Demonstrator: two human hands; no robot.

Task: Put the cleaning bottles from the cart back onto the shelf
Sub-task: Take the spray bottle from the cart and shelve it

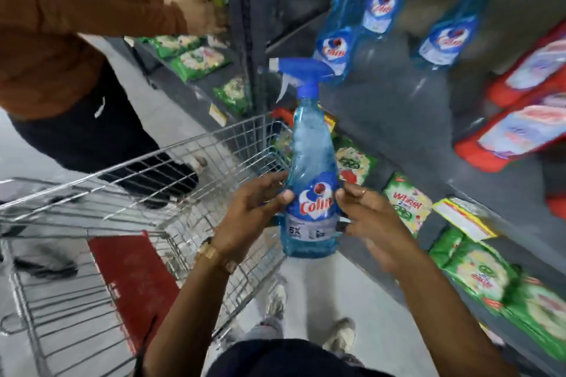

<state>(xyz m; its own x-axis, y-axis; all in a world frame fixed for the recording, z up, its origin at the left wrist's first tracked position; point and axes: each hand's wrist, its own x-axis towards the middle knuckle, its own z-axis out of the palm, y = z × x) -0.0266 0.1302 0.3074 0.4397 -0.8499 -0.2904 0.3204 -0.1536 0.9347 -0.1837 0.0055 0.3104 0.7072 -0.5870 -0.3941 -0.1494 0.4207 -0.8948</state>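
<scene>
I hold a blue Colin spray bottle (311, 162) upright between both hands, over the right side of the wire cart (171, 193). My left hand (248, 214) grips its label from the left, and my right hand (370, 217) presses its right side. The blue trigger head points left. Three matching blue bottles (379, 6) stand on the grey shelf (398, 107) above and to the right, blurred by motion.
Another person in a brown top (61, 40) stands at the left, reaching into the neighbouring shelves. Green detergent packs (477, 272) fill the lower shelf at right. Red refill pouches (517, 131) lie on the shelf's right side. A red flap (131, 278) lies in the cart.
</scene>
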